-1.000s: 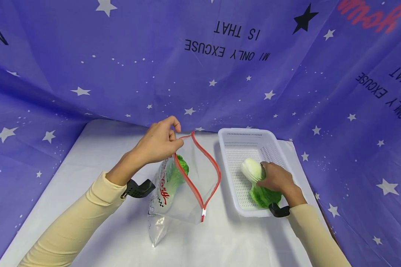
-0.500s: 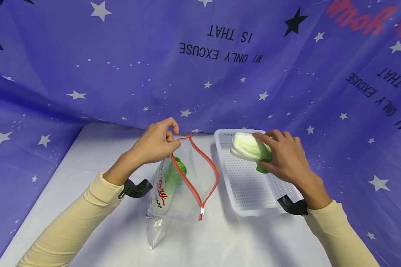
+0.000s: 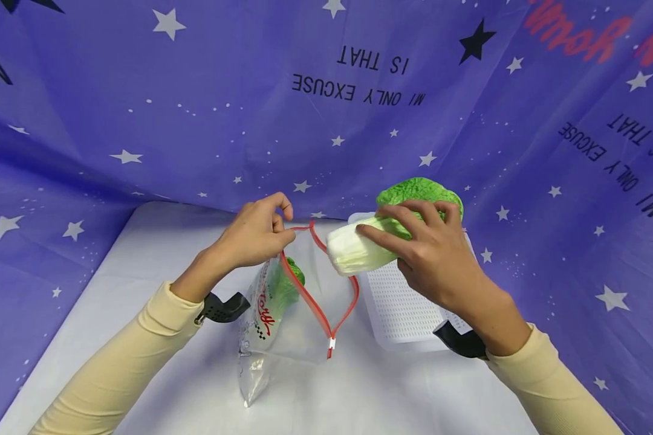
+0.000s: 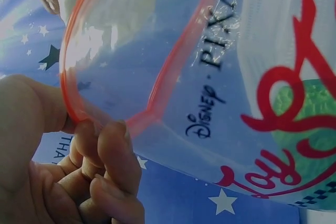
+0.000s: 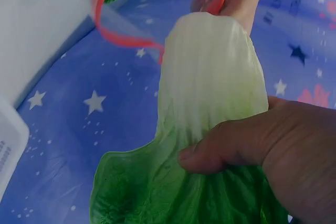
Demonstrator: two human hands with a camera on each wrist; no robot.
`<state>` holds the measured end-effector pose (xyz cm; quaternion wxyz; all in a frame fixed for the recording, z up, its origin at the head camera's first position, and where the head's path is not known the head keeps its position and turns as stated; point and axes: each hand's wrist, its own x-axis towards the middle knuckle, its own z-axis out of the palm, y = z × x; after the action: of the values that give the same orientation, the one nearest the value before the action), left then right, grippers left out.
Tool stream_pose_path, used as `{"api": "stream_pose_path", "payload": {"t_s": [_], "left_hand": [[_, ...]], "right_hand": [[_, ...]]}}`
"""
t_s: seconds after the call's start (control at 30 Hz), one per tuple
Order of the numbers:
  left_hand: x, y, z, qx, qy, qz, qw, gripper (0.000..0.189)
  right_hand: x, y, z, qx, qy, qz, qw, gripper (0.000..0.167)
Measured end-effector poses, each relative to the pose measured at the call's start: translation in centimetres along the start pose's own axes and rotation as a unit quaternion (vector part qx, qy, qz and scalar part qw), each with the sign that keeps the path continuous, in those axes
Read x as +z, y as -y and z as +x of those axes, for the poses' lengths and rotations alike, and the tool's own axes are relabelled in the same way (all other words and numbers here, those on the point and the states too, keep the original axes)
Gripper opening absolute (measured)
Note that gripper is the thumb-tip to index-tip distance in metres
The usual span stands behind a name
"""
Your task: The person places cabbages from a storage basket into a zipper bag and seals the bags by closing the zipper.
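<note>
Clearly, the right hand (image 3: 438, 257) is gripping a leafy cabbage (image 3: 356, 249) above the white table (image 3: 354, 399), thumb and fingers curling round it, its pale stem end pointing toward the mouth of a clear bag (image 3: 310, 299). The left hand (image 3: 257, 232) is pinching that bag's red rim, and the mouth is gaping. A second cabbage (image 3: 294, 279) is resting inside. Alongside, a white basket (image 3: 405, 308) is sitting partly hidden by the right hand; beyond, a purple starry cloth (image 3: 223, 145) is hanging.
</note>
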<state>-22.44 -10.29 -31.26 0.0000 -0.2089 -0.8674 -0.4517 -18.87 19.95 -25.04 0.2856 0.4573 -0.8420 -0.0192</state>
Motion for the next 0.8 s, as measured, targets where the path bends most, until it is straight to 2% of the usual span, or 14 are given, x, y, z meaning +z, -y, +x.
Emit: {"api": "stream_pose_path", "payload": {"t_s": [0.13,0.37,0.63,0.8], "left_hand": [[0.1,0.0,0.0,0.0,0.004,-0.004,1.0,0.018],[0.0,-0.1,0.0,0.004,-0.008,0.004,1.0,0.018],[-0.2,-0.1,-0.2,-0.009,-0.01,0.002,0.9999,0.018],[-0.3,0.0,-0.1,-0.01,-0.007,-0.001,0.9999,0.018]], "right_hand": [[0.0,1.6,0.5,-0.024,0.011,0.0,0.9996,0.067],[0.3,3.8,0.9,-0.075,0.034,-0.01,0.9966,0.063],[0.4,4.1,1.1,-0.094,0.05,-0.071,0.9918,0.065],[0.5,4.1,1.4,-0.1,0.078,-0.1,0.9869,0.068]]}}
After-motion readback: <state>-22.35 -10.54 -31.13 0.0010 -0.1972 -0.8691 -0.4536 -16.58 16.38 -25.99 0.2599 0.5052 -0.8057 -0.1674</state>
